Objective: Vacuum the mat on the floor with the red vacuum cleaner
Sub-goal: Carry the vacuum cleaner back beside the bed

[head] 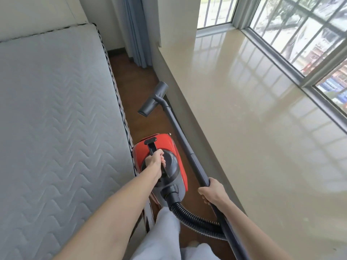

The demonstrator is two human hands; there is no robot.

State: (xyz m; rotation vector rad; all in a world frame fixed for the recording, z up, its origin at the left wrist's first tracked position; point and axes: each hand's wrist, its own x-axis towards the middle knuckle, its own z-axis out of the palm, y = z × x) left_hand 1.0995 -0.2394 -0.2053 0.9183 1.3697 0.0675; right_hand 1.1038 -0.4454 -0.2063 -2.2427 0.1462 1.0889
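Note:
The red vacuum cleaner (pixel 165 145) is in the narrow floor strip between the bed and the window ledge. My left hand (pixel 155 160) grips its black carry handle. My right hand (pixel 212 190) grips the dark grey wand (pixel 180 132), which runs forward along the ledge to the grey floor nozzle (pixel 154 99). The nozzle is turned at an angle over the brown floor. A black ribbed hose (pixel 195 220) loops from the vacuum's rear to the wand's near end. No mat is in view.
A white quilted mattress (pixel 56 113) fills the left. A glossy beige window ledge (pixel 253 119) with barred windows (pixel 300 34) runs along the right. Grey-blue curtains (pixel 137 30) hang at the far end of the brown floor strip (pixel 135 79). My light trouser legs (pixel 165 235) are at the bottom.

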